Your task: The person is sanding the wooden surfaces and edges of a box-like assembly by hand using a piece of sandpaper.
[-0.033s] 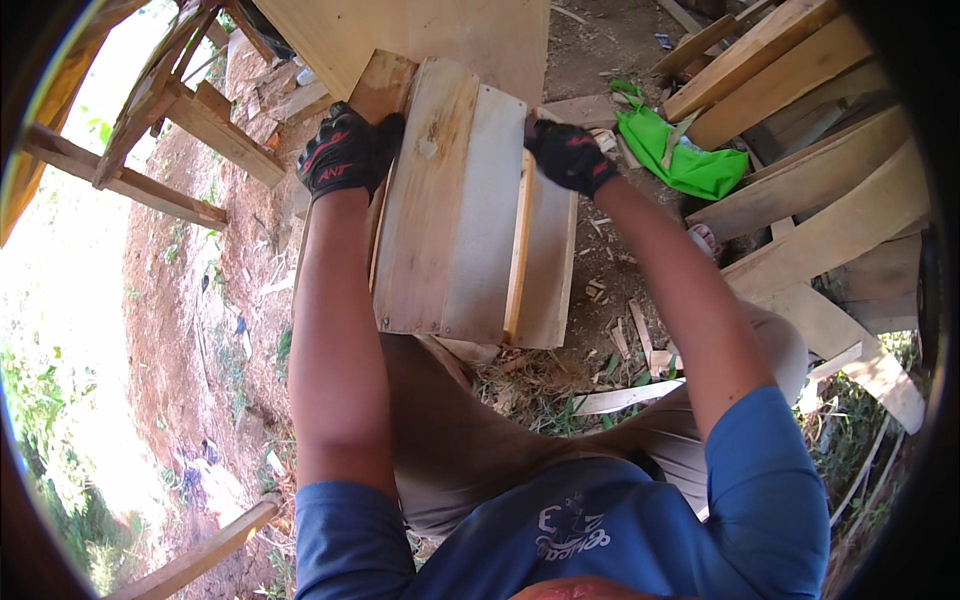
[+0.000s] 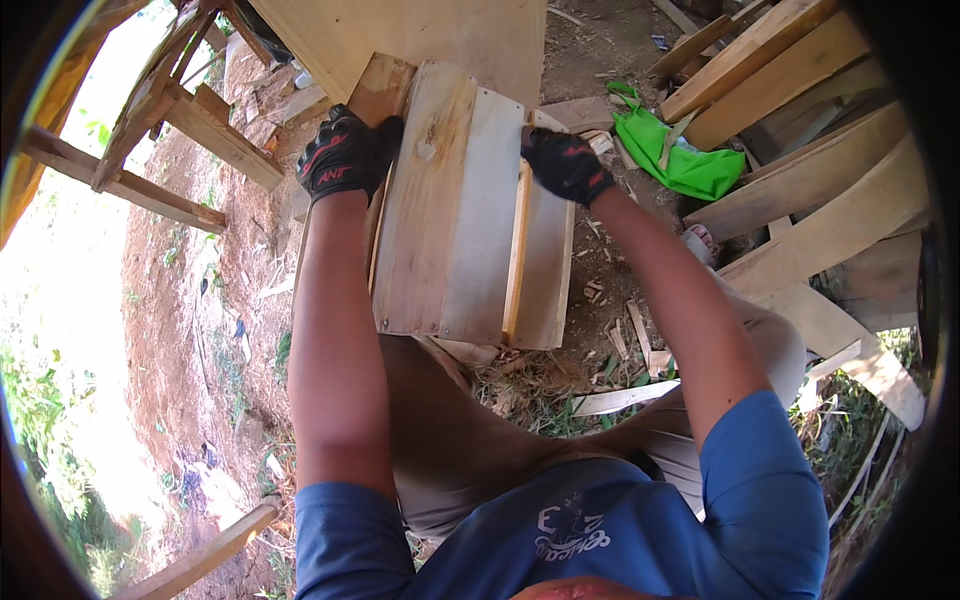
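Observation:
A panel of joined boards [image 2: 425,210], part bare wood and part whitish, leans across my legs with small nail heads along its ends. My left hand [image 2: 347,158], in a black glove with red marks, is closed at its left side, on a brown board [image 2: 378,88] that sticks out past the panel. My right hand [image 2: 568,165], gloved the same way, is closed around the upper end of a narrow wooden strip [image 2: 517,260]. That strip runs along the panel's right part. The fingertips of both hands are mostly hidden.
A large plywood sheet [image 2: 440,35] stands beyond the panel. To the right lie a bright green bag [image 2: 680,155] and several stacked planks [image 2: 810,170]. A wooden frame [image 2: 225,135] stands at the left, and wood scraps [image 2: 630,340] litter the dirt near my right leg.
My right hand has come very slightly nearer along the strip. The left hand and the panel look the same.

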Tool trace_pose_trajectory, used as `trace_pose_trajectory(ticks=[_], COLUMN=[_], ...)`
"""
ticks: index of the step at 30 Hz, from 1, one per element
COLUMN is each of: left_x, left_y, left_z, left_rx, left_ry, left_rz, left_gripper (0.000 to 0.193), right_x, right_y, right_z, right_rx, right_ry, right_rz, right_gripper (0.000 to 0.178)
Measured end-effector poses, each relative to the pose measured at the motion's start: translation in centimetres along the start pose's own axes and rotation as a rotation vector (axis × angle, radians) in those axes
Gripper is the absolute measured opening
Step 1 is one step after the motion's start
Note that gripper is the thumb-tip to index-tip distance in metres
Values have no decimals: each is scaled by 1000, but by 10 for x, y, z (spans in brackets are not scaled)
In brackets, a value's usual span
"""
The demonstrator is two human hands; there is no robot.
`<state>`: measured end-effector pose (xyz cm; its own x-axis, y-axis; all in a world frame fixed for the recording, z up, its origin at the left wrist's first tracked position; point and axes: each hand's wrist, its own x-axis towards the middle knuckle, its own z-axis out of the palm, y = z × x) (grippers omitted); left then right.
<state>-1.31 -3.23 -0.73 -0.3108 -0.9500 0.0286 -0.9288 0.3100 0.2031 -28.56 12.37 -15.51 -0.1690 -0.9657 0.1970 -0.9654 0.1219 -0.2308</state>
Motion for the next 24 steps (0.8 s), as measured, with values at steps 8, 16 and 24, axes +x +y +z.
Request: trace_pose_trajectory(ticks=[8,16,24], left_x=[-4,-13,-10], left_y=[4,9,1], left_z=[-6,-12,-10], left_rx=[-1,0,5], left_ry=[-10,-19,-46], left_rz=[10,23,39], left_gripper=[82,79,87], right_x=[-145,-216,-48], right_y=[-113,-160,-26], right_z=[-15,-51,-25], right_rx=[-102,-275,-98], right_ry=[46,118,-97], right_rz=[-147,-443,-282], right_gripper=[29,25,24])
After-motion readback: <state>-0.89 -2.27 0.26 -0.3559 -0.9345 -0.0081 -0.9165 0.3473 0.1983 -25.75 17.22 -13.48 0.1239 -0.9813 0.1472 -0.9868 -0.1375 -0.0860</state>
